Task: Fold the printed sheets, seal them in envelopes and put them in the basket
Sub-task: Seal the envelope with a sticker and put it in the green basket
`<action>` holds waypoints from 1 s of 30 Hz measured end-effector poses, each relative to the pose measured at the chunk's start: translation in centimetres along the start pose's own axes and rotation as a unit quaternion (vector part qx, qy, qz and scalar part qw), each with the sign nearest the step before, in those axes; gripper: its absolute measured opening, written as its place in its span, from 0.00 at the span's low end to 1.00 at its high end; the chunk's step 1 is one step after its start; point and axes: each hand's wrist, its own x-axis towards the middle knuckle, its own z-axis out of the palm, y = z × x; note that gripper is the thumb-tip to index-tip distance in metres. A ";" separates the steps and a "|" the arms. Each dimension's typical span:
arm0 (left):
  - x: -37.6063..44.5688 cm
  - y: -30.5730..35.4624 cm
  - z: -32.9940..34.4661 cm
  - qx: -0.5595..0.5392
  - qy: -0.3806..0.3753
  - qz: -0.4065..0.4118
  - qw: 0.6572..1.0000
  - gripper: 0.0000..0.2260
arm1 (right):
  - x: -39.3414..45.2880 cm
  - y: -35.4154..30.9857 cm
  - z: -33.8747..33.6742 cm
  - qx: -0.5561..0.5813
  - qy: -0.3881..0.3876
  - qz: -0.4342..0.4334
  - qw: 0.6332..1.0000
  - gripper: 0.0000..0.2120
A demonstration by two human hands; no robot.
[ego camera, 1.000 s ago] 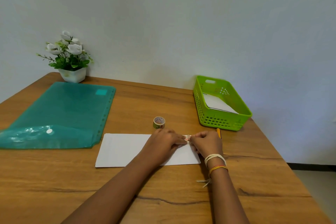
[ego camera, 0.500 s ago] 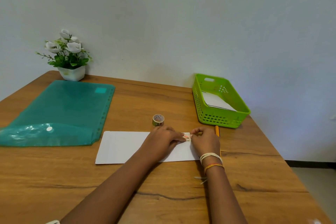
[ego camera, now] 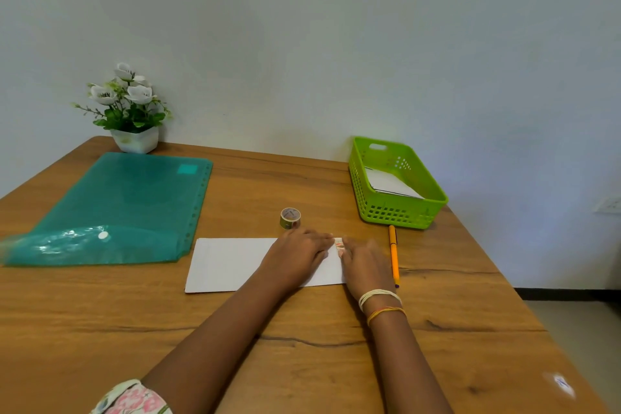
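Observation:
A long white envelope point(ego camera: 228, 262) lies flat on the wooden table in front of me. A small patterned strip of tape point(ego camera: 338, 243) sits on its far right edge. My left hand point(ego camera: 295, 254) rests flat on the envelope, fingertips touching the tape. My right hand point(ego camera: 364, 262) lies flat over the envelope's right end, fingers pressing beside the tape. The green basket point(ego camera: 396, 212) stands at the back right and holds a white envelope point(ego camera: 389, 185).
A small roll of patterned tape point(ego camera: 290, 218) stands just beyond my left hand. An orange pen point(ego camera: 394, 254) lies right of my right hand. A teal plastic folder point(ego camera: 114, 208) covers the left of the table, with a potted white flower point(ego camera: 129, 111) behind it.
My right hand went from pinching the tape strip with curled fingers to lying flat beside it. The pen now shows fully.

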 end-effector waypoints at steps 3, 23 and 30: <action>-0.1 0.0 0.1 -0.001 -0.004 0.002 1.000 0.17 | -1.3 -0.3 0.5 -0.070 0.029 -0.021 0.997 0.22; -1.8 3.2 -4.6 0.026 -0.104 -0.247 0.963 0.33 | -4.3 -0.7 -1.1 -0.082 -0.012 0.018 0.996 0.20; -3.2 3.8 -7.0 0.030 -0.206 -0.378 0.902 0.34 | -4.5 -1.4 -1.0 -0.097 -0.014 0.011 0.995 0.20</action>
